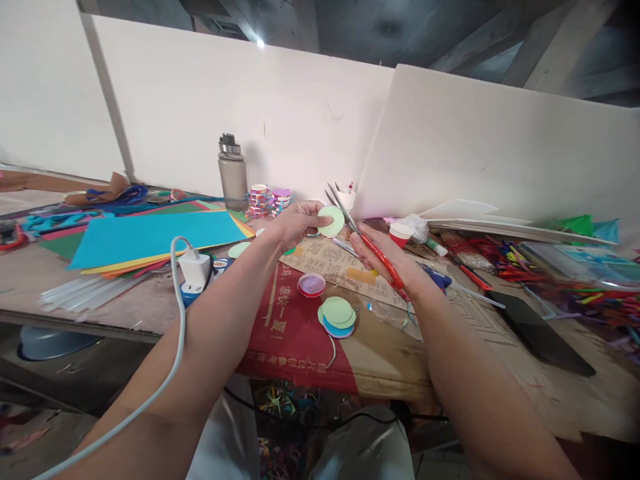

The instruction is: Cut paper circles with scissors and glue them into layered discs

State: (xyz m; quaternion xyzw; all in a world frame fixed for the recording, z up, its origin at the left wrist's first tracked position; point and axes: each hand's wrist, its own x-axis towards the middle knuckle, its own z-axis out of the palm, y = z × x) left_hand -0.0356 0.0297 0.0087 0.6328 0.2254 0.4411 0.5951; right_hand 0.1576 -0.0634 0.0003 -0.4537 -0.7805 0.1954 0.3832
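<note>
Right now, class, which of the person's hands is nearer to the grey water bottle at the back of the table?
Left. The left hand is just right of the bottle; the right hand with the scissors is farther right.

left hand [296,223]: green disc [331,221] | right hand [385,260]: scissors [367,243], apparently open

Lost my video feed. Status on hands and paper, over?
Left hand pinching green paper circle. Right hand holds red scissors, blades open beside it. Nothing between them.
</note>
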